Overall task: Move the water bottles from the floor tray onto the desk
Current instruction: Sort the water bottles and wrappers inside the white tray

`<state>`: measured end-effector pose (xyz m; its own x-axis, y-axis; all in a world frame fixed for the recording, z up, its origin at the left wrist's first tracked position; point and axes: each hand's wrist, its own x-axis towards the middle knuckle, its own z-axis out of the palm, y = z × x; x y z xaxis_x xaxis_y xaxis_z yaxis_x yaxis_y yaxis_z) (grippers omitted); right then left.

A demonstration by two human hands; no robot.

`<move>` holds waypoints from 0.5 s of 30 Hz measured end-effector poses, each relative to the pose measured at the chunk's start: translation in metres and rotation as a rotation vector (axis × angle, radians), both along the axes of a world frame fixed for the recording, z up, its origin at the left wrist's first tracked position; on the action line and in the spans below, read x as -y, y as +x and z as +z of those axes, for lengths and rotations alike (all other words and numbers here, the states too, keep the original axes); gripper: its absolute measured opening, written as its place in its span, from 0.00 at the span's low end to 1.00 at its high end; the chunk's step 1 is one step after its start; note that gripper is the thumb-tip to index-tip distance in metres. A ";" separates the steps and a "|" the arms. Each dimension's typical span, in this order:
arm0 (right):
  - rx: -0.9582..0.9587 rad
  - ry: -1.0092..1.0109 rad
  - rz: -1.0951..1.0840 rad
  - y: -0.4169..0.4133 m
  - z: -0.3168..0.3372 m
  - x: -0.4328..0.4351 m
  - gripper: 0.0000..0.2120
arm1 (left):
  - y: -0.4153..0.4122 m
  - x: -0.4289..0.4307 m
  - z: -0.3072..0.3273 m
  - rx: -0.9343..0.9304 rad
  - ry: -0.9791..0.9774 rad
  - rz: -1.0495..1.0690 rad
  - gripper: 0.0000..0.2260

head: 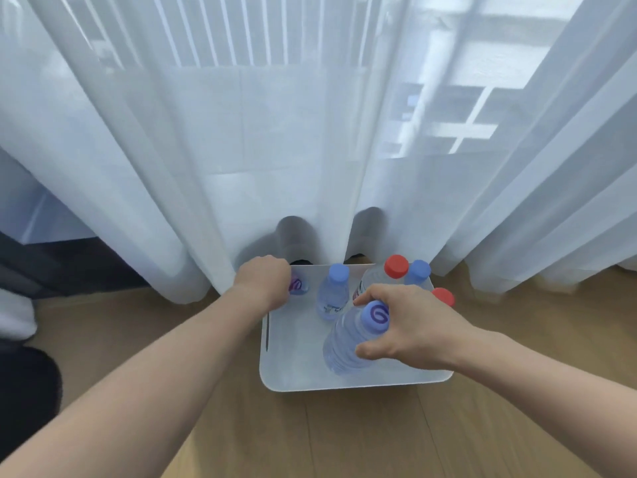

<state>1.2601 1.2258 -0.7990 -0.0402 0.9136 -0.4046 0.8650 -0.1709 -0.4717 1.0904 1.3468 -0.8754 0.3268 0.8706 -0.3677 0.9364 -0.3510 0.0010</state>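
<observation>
A white tray [296, 370] sits on the wooden floor and holds several clear water bottles. My right hand [410, 322] grips the neck of a purple-capped bottle [348, 343] at the tray's front. My left hand [263, 281] is closed around another purple-capped bottle [297, 286] at the tray's back left corner; most of that bottle is hidden by the hand. A blue-capped bottle [332, 294] stands between my hands. Behind my right hand stand a red-capped bottle [395, 266], a second blue-capped bottle [418, 271] and another red cap [444, 296]. The desk is out of view.
A sheer white curtain [310, 150] hangs right behind the tray, down to the floor. Light wooden floor [344, 436] lies in front. A dark object [24, 401] is at the lower left edge and dark furniture [69, 263] shows under the curtain at left.
</observation>
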 end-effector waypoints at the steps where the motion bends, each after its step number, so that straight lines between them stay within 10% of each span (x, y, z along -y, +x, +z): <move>1: 0.002 -0.003 0.005 -0.003 -0.006 -0.002 0.23 | -0.002 0.001 -0.002 -0.003 -0.011 0.001 0.11; 15: 0.181 -0.226 0.214 -0.022 -0.052 -0.022 0.30 | -0.026 -0.001 0.022 0.192 -0.085 -0.097 0.17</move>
<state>1.2380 1.2480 -0.8508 -0.1302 0.7789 -0.6135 0.9585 -0.0594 -0.2788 1.0642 1.3482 -0.8538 0.4787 0.8001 -0.3615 0.8779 -0.4307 0.2091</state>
